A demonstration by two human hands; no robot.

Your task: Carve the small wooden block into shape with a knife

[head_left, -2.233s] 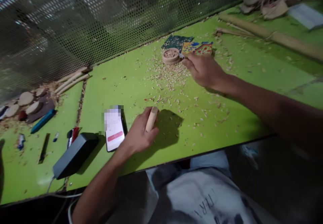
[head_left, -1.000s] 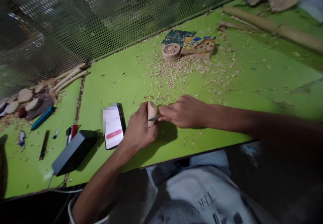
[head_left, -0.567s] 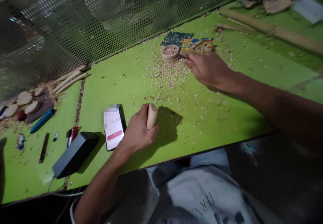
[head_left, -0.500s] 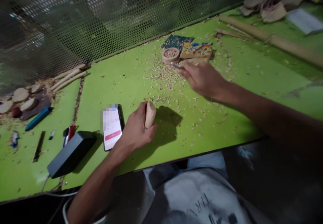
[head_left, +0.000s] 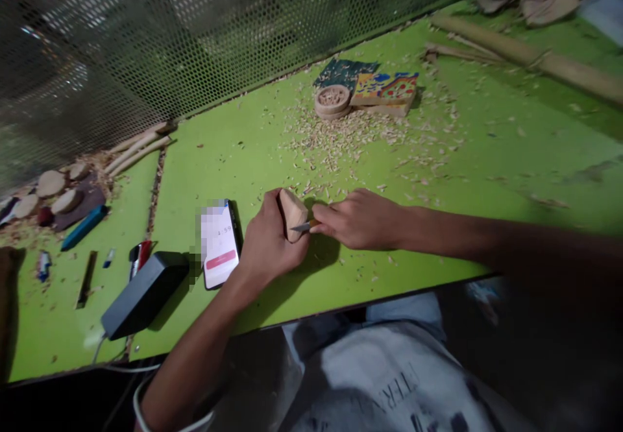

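Wooden piece clamped in left hand, right hand gripping knife; phone reads "1:59"

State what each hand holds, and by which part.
The left hand holds a piece of wood around its sides, one end exposed; the right hand holds a knife by its handle.

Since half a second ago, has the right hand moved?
Yes: the right hand has moved from beside the round wooden dish back toward the near table edge, close to the left hand.

wood piece, knife at its right, phone left, shavings behind, dish beyond, perhaps touching block
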